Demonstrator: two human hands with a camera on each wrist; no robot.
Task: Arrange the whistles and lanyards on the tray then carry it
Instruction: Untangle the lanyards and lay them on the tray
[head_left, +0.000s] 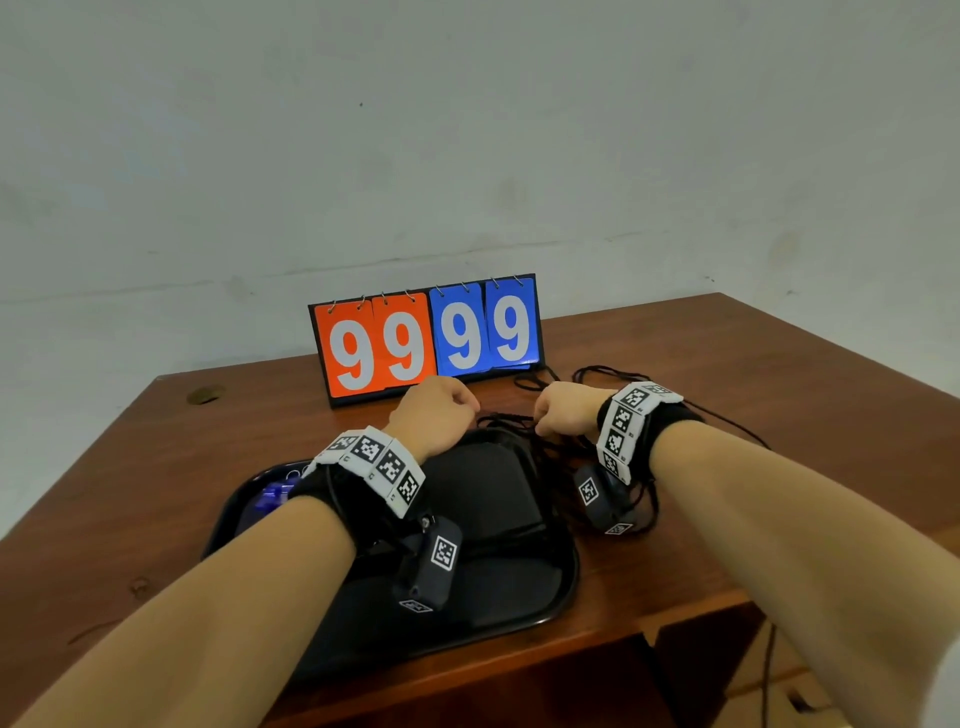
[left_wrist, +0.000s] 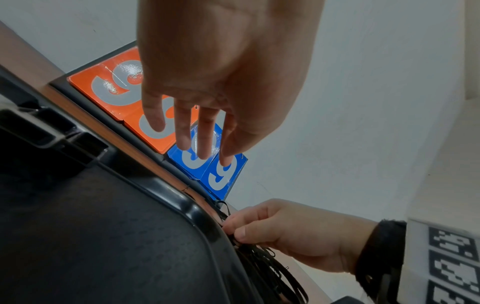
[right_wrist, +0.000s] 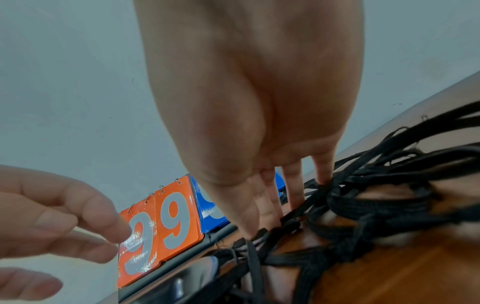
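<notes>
Your right hand (head_left: 563, 410), just right of centre in the head view, has its thumb and forefinger pinched on the black lanyards (right_wrist: 369, 197) at the far right corner of the tray (head_left: 519, 597). Your left hand (head_left: 434, 415) hovers beside it over the tray's far edge, fingers hanging loose and holding nothing, as the left wrist view shows.

To do this step well, I'd gather the cords near where they bunch, not by one strand, and bring your free hand in to lift the trailing loops that run off to the right of the frame across the table (head_left: 675, 519); otherwise they will likely drag and snag. Lay the bundle inside the rim, not across it.

The lanyards are flat, woven, limp cords, badly tangled, so expect them to slide and pull each other. The tray is dark, smooth plastic with rounded corners and a raised lip. A blue whistle (head_left: 272, 496) already lies in its left end. Behind stands a glossy flip scoreboard (head_left: 426, 338) reading 99 99
</notes>
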